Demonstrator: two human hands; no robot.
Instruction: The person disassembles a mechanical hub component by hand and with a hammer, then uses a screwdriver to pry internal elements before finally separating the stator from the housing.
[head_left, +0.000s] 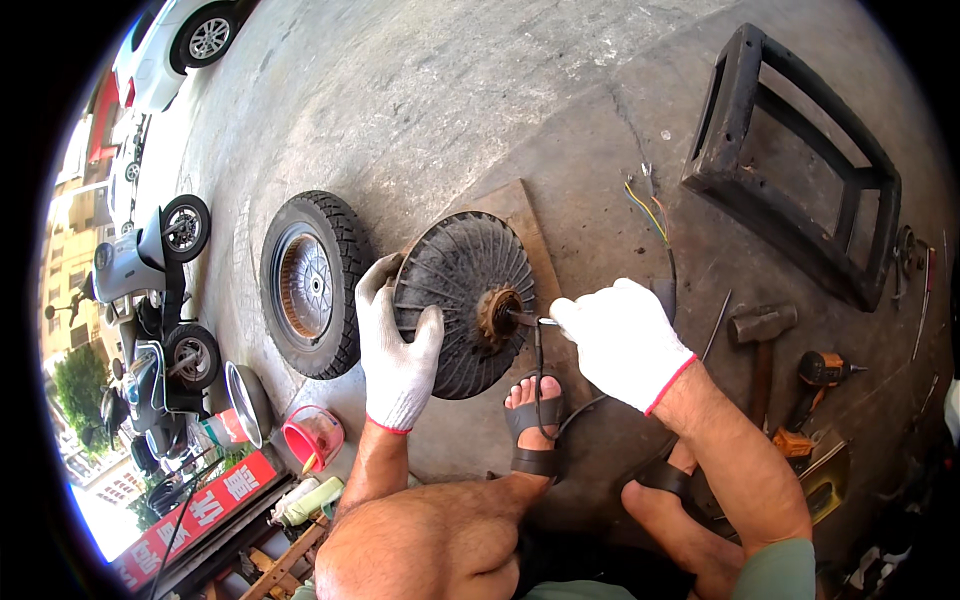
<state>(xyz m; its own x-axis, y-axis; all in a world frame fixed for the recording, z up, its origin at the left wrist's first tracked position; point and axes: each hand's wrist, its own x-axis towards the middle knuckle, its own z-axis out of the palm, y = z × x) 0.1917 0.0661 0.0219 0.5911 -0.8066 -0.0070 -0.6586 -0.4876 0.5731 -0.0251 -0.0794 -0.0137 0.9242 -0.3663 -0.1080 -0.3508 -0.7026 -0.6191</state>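
A black ribbed hub motor [462,270] stands tilted on a wooden board [522,215], its rusty hub and axle [503,318] facing right. My left hand [398,345], in a white glove, grips the motor's left edge, thumb on its ribbed face. My right hand [622,335], gloved too, is closed in a pinch beside the axle's end. A short thin metal piece [547,321] pokes out from its fingertips; the rest is hidden in the glove. A black cable [539,370] hangs from the axle and loops past my sandalled foot [535,415].
Left of the motor stands a tyred wheel [310,285]. A black metal frame [790,170] lies far right. A hammer [762,335], an orange-black power drill [822,370] and stripped cable wires [650,205] are on the floor. A pink bucket [313,437] and parked scooters are at left.
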